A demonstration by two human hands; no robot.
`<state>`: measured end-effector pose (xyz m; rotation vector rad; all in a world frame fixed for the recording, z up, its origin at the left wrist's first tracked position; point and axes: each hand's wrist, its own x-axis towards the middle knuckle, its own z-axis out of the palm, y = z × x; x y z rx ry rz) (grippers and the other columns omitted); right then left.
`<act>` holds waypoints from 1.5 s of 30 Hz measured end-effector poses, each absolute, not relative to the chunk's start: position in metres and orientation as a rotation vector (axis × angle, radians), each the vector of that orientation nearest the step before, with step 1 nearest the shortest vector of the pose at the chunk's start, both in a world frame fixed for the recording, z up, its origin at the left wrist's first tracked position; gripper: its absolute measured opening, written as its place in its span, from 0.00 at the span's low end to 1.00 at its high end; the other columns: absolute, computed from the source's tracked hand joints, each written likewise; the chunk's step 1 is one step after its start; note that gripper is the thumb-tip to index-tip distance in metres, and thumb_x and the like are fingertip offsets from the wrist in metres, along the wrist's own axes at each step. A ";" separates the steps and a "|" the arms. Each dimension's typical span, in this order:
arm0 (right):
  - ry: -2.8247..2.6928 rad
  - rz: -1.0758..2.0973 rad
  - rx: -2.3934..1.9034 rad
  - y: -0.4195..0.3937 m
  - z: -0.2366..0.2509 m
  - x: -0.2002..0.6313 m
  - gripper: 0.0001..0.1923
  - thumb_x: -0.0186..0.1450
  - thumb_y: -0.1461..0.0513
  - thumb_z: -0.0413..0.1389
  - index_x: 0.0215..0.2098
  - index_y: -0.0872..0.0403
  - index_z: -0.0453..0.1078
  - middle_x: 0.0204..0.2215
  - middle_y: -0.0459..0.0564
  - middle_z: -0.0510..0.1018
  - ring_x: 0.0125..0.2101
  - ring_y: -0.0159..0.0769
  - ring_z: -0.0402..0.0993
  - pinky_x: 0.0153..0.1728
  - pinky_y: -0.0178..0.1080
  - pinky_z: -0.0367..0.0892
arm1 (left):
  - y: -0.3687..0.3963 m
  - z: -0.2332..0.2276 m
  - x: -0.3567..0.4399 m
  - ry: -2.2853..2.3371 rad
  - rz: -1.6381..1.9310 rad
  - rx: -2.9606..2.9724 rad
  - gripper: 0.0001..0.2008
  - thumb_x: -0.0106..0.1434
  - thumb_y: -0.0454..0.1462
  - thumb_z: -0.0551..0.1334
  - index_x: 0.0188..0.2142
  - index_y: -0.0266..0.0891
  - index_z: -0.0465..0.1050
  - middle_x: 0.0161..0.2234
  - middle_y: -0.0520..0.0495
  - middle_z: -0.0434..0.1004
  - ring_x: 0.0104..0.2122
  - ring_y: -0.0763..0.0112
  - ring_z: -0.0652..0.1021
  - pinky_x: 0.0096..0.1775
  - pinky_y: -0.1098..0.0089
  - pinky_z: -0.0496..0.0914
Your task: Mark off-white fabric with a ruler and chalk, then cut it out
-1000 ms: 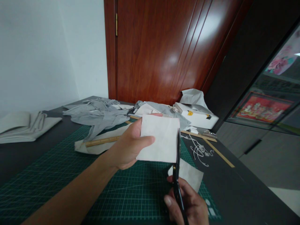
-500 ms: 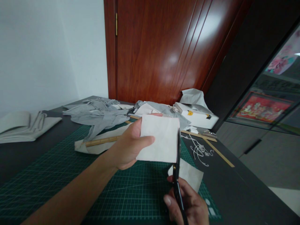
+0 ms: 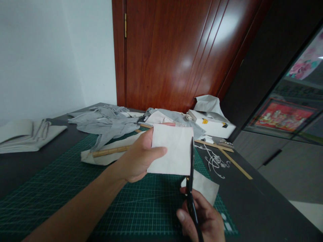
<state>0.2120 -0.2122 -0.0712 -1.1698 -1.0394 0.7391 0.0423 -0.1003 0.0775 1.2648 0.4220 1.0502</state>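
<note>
Before us, above a green gridded cutting mat (image 3: 136,208) on a dark grey tabletop (image 3: 254,205), a person's left hand (image 3: 141,158) holds up a flat, off-white square of cloth (image 3: 174,154), clamped between the thumb on the near face and the fingers behind, whose tips show over the top edge. The right hand (image 3: 205,215), lower and nearer to us, is closed around the handles of black metal scissors (image 3: 189,190), their blades pointing away along the square's right edge; we cannot tell whether any cloth lies between them. A loose off-white cloth piece (image 3: 207,188) rests just beyond the right hand, near a tangle of white cord (image 3: 215,161), while a heap of crumpled grey fabric (image 3: 108,121) sits farther back on the left. For clean work at this edge, we would judge a few habits worth keeping — hold the square flat and steady, line the blades up with its side, and close them in long, even strokes rather than short snips. We would also keep the left thumb well inside the square, as it is here — clear of the steel — and mind the loose piece below.
</note>
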 end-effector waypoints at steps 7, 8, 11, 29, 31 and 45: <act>-1.045 0.748 -1.162 -0.212 -0.073 0.213 0.26 0.56 0.48 0.73 0.48 0.50 0.81 0.18 0.38 0.66 0.17 0.29 0.56 0.17 0.33 0.52 | -0.101 0.075 0.042 0.441 1.073 1.210 0.36 0.55 0.29 0.72 0.63 0.41 0.70 0.50 0.41 0.85 0.44 0.54 0.84 0.41 0.63 0.76; -1.041 0.751 -1.159 -0.212 -0.073 0.213 0.26 0.56 0.48 0.73 0.48 0.50 0.81 0.18 0.38 0.66 0.17 0.28 0.56 0.17 0.33 0.52 | -0.101 0.076 0.042 0.440 1.078 1.186 0.35 0.54 0.29 0.73 0.62 0.41 0.72 0.49 0.41 0.86 0.43 0.54 0.84 0.41 0.63 0.76; -1.025 0.776 -1.153 -0.212 -0.074 0.212 0.25 0.56 0.48 0.73 0.48 0.49 0.81 0.19 0.38 0.67 0.17 0.27 0.54 0.17 0.32 0.51 | -0.100 0.079 0.043 0.429 1.080 1.129 0.29 0.52 0.32 0.76 0.55 0.38 0.77 0.45 0.41 0.87 0.40 0.55 0.85 0.41 0.61 0.77; -1.060 0.779 -1.137 -0.214 -0.074 0.211 0.24 0.56 0.50 0.73 0.49 0.48 0.81 0.19 0.37 0.65 0.18 0.29 0.53 0.19 0.33 0.48 | -0.094 0.073 0.039 0.846 1.237 1.538 0.18 0.54 0.43 0.77 0.43 0.39 0.85 0.38 0.43 0.89 0.35 0.52 0.85 0.33 0.60 0.78; -1.058 0.788 -1.124 -0.215 -0.074 0.211 0.24 0.55 0.51 0.73 0.49 0.46 0.81 0.19 0.37 0.66 0.18 0.28 0.53 0.19 0.32 0.47 | -0.093 0.073 0.038 0.861 1.235 1.592 0.16 0.55 0.43 0.77 0.42 0.40 0.85 0.37 0.44 0.89 0.34 0.54 0.85 0.32 0.62 0.77; -1.086 0.769 -1.133 -0.215 -0.070 0.211 0.23 0.56 0.51 0.73 0.48 0.48 0.81 0.19 0.37 0.66 0.18 0.28 0.53 0.19 0.34 0.46 | -0.095 0.080 0.036 0.892 1.236 1.735 0.13 0.56 0.43 0.75 0.40 0.41 0.86 0.38 0.47 0.89 0.34 0.55 0.86 0.33 0.63 0.77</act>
